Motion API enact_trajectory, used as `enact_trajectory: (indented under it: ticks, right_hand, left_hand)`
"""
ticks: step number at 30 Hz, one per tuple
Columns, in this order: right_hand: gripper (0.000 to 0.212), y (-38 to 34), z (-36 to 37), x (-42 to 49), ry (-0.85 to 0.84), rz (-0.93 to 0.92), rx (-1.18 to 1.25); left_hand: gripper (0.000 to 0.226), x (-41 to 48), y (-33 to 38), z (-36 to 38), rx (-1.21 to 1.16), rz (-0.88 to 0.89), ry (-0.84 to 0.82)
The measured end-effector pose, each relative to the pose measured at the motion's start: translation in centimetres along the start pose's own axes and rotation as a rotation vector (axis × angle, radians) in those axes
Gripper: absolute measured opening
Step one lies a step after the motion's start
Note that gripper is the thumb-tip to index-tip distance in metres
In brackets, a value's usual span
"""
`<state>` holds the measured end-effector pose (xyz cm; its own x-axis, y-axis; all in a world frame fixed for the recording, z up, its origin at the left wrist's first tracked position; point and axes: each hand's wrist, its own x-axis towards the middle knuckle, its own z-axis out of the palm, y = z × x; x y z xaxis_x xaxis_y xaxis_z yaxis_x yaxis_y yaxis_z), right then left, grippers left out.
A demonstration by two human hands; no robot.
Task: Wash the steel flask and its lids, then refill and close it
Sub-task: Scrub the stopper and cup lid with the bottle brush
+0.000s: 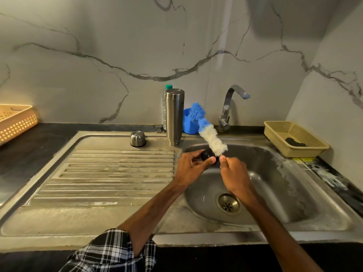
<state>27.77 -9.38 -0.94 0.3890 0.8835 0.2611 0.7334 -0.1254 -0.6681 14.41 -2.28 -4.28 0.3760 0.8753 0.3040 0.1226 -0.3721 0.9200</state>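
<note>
Hands — left [191, 167] grips lid [207, 154], right [234, 175] pinches brush [213, 139]

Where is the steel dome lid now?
Head view, left of centre: the steel dome lid stands at the back of the drainboard, left of the steel flask.

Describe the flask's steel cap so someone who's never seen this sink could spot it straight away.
Find the ribbed drainboard left of the sink basin. At its back edge, left of the tall steel flask, stands the steel cap. It is a short rounded dome with a dark base, unlike the tall cylinder.
</note>
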Motion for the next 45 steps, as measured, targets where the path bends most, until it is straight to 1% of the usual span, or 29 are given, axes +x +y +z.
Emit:
enact_trajectory:
  ticks: [4,6,10,11,13,14,16,18,20,22,24,27,29,32,35,39,43,45]
  right_hand:
    - [0.045,1.4,1.5,-2.3,-0.005,-0.068,-0.009]
    - [0.045,1.9,1.6,-2.7,-0.015,-0.05,0.005]
    - [0.042,0.4,0.5,-0.2,0.051,-0.014,-0.017]
    - [0.043,0.3,0.8,-0.3,0.068,-0.016,-0.005]
    - [0.044,1.0,2.2,-1.1,0.075,0.003,0.06]
    - [0.046,1.2,2.9,-1.9,0.056,0.017,0.122]
    - [0.05,1.0,3.8,-2.5,-0.007,0.073,0.318]
    - [0.049,-0.3,4.0,-2.4,-0.036,0.218,0.584]
    - [0.044,-1.6,3.8,-2.4,-0.057,0.365,0.808]
    - [0.04,-2.0,3.4,-2.0,-0.103,0.449,0.938]
    - [0.041,-1.9,2.5,-1.3,-0.217,0.507,1.038]
    - [0.042,-1.3,0.9,-0.4,-0.464,0.615,1.191]
    - [0.042,-1.1,0.1,-0.6,-0.57,0.659,1.238]
    - [0.041,-0.6,-0.4,-0.4,-0.587,0.707,1.26]
    - [0.04,0.2,-0.9,0.4,-0.561,0.744,1.295]
    - [0.041,0.8,-0.8,-0.4,-0.661,0.782,1.362]
    - [0.039,1.4,-1.2,-0.1,-0.667,0.803,1.428]
    - [0.039,1.5,-1.3,-0.3,-0.685,0.817,1.446]
  left_hand:
    - [0.036,0.8,-0.6,-1.8,-0.237,-0.136,0.113]
    - [0.036,0.5,-0.5,-1.3,-0.304,-0.177,0.103]
    - [0.033,-0.2,0.0,0.7,-0.303,-0.145,0.051]
    - [0.033,-0.2,0.1,0.7,-0.308,-0.122,0.065]
    - [0.034,-0.1,-0.2,0.2,-0.329,-0.122,0.146]
    - [0.033,-0.1,-0.3,0.0,-0.357,-0.131,0.197]
    - [0.028,-0.3,-0.2,0.2,-0.402,-0.112,0.26]
    - [0.025,-0.4,-0.2,0.6,-0.401,-0.066,0.292]
    - [0.031,-0.4,0.1,0.9,-0.426,-0.038,0.303]
    - [0.044,-0.3,0.2,0.9,-0.434,-0.03,0.304]
    - [0.052,-0.2,0.0,0.7,-0.398,-0.033,0.29]
    - [0.049,0.1,-0.7,-0.1,-0.319,0.005,0.273]
    - [0.048,0.3,-0.9,-0.8,-0.26,0.071,0.249]
    - [0.047,0.4,-0.7,-0.9,-0.178,0.157,0.164]
    - [0.05,0.4,-0.5,-0.3,-0.11,0.184,0.065]
    - [0.05,1.1,-0.8,-1.2,-0.129,0.136,0.051]
    - [0.053,0.9,-0.2,-1.1,-0.154,0.08,-0.089]
    - [0.052,0.8,-0.2,-1.4,-0.195,0.039,-0.127]
